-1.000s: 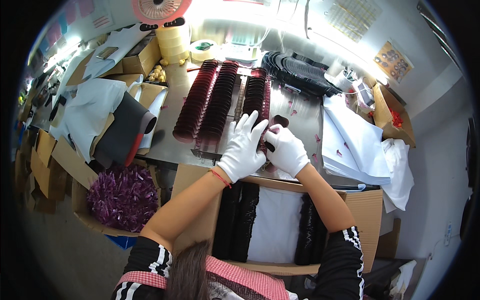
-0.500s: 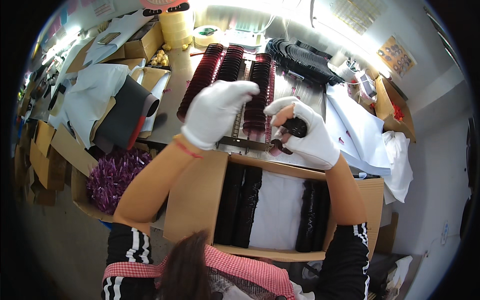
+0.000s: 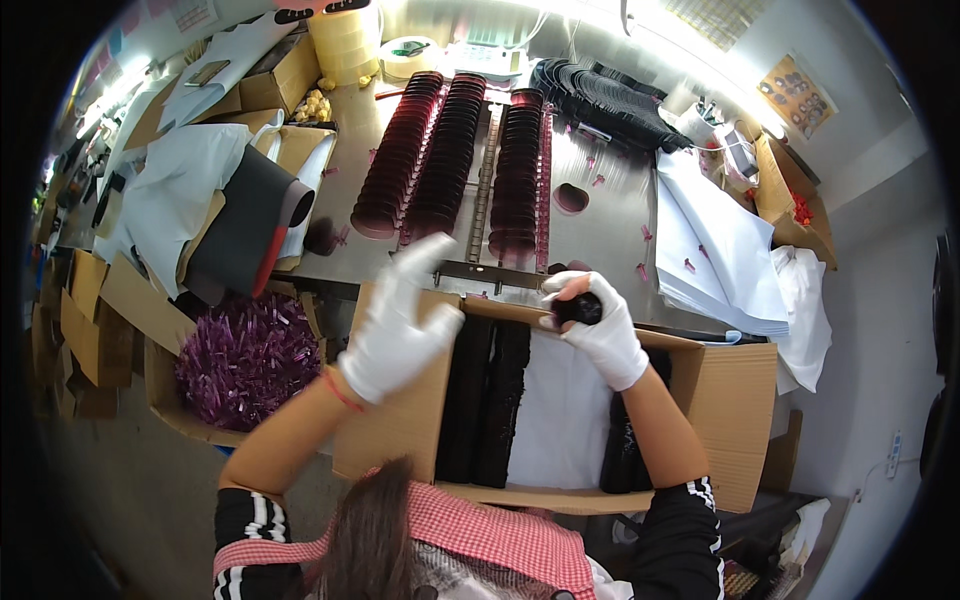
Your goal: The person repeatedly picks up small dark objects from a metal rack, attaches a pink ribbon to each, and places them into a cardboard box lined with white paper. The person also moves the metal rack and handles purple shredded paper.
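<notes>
Right hand (image 3: 598,330), centre frame: we see it closed on a small dark round piece (image 3: 578,308) | left hand (image 3: 400,325), left of centre: fingers spread, holding nothing | cardboard box (image 3: 735,400) directly below both | right hand nearer the piece.

A metal table (image 3: 610,215) is seen in the upper middle of the frame. Rows of dark red discs (image 3: 450,150), white paper sheets (image 3: 715,245) and tape rolls (image 3: 345,40) are laid on it.
</notes>
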Demonstrator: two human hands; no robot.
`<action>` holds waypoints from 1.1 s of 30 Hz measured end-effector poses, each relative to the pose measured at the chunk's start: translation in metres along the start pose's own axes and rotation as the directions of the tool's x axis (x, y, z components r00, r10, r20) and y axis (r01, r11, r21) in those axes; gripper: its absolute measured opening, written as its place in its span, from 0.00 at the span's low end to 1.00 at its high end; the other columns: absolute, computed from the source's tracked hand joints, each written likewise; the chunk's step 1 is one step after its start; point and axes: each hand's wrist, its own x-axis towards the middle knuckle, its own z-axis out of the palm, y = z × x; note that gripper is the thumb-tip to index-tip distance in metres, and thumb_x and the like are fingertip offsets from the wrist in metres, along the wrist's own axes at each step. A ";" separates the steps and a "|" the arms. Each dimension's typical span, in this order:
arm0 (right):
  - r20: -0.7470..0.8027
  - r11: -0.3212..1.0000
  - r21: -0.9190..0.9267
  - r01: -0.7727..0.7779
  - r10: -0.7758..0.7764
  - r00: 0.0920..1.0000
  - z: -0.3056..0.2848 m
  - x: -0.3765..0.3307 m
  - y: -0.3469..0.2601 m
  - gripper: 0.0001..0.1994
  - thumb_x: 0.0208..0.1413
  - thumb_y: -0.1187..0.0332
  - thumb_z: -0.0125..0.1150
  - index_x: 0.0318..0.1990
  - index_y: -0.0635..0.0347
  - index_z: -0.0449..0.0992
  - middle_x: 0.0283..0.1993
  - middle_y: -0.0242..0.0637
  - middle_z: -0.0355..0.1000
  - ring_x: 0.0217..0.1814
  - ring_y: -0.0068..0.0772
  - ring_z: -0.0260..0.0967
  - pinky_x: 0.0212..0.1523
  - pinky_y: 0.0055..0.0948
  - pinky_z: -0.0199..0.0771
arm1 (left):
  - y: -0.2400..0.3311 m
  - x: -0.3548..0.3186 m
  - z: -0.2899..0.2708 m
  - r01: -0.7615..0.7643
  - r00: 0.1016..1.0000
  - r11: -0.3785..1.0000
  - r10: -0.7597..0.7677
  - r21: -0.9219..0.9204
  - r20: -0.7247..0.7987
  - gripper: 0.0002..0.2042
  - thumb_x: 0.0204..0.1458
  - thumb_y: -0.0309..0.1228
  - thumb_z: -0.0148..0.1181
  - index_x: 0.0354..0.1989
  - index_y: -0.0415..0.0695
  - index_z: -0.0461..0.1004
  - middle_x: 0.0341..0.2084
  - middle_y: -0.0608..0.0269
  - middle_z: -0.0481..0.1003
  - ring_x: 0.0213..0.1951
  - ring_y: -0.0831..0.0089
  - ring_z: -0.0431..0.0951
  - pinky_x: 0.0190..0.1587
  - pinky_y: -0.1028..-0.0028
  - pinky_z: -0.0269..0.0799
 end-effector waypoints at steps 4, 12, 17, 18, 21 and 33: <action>0.113 0.886 -0.405 0.224 -0.195 0.974 0.046 -0.010 -0.015 0.27 0.38 0.85 0.61 0.51 0.62 0.69 0.53 0.45 0.70 0.53 0.43 0.70 0.54 0.33 0.73 | 0.049 -0.016 0.093 0.307 0.898 0.193 -0.382 -0.932 0.217 0.44 0.55 0.26 0.63 0.75 0.62 0.40 0.65 0.62 0.59 0.65 0.66 0.62 0.64 0.63 0.63; 0.066 0.731 -0.682 0.037 0.010 0.998 -0.058 0.026 0.019 0.30 0.43 0.64 0.73 0.56 0.62 0.73 0.54 0.45 0.69 0.56 0.46 0.69 0.57 0.35 0.73 | 0.017 -0.026 0.109 0.461 0.698 -0.330 -0.439 -0.824 0.566 0.16 0.65 0.38 0.53 0.59 0.56 0.65 0.52 0.62 0.73 0.51 0.70 0.75 0.55 0.66 0.74; 0.210 0.196 -0.959 0.204 0.006 0.978 -0.080 0.043 0.050 0.23 0.46 0.62 0.70 0.50 0.61 0.77 0.52 0.41 0.71 0.51 0.45 0.71 0.49 0.36 0.77 | 0.018 -0.022 0.115 0.472 0.728 -0.283 -0.408 -0.835 0.550 0.22 0.60 0.38 0.61 0.61 0.53 0.63 0.54 0.59 0.72 0.56 0.66 0.74 0.57 0.67 0.75; 0.222 0.157 -0.964 0.216 0.021 0.975 -0.081 0.045 0.054 0.23 0.46 0.63 0.69 0.51 0.61 0.77 0.53 0.41 0.71 0.51 0.44 0.70 0.48 0.36 0.77 | 0.023 -0.017 0.114 0.490 0.731 -0.212 -0.429 -0.846 0.531 0.24 0.58 0.35 0.63 0.61 0.53 0.63 0.54 0.59 0.71 0.56 0.65 0.74 0.57 0.67 0.75; 0.259 0.054 -0.963 0.265 -0.093 0.961 -0.087 0.046 0.058 0.18 0.49 0.64 0.66 0.47 0.61 0.79 0.43 0.39 0.75 0.42 0.41 0.74 0.40 0.37 0.79 | 0.028 -0.006 0.114 0.525 0.718 -0.104 -0.478 -0.845 0.506 0.29 0.54 0.27 0.67 0.62 0.53 0.60 0.53 0.59 0.71 0.54 0.67 0.74 0.55 0.67 0.75; 0.231 0.599 -0.721 0.348 -0.266 0.936 -0.026 0.044 -0.034 0.12 0.46 0.64 0.68 0.39 0.57 0.80 0.37 0.38 0.77 0.34 0.40 0.76 0.36 0.34 0.78 | 0.028 0.024 0.132 0.286 0.813 -0.094 -0.502 -0.954 0.293 0.22 0.61 0.46 0.57 0.62 0.61 0.62 0.56 0.68 0.67 0.57 0.73 0.69 0.56 0.67 0.73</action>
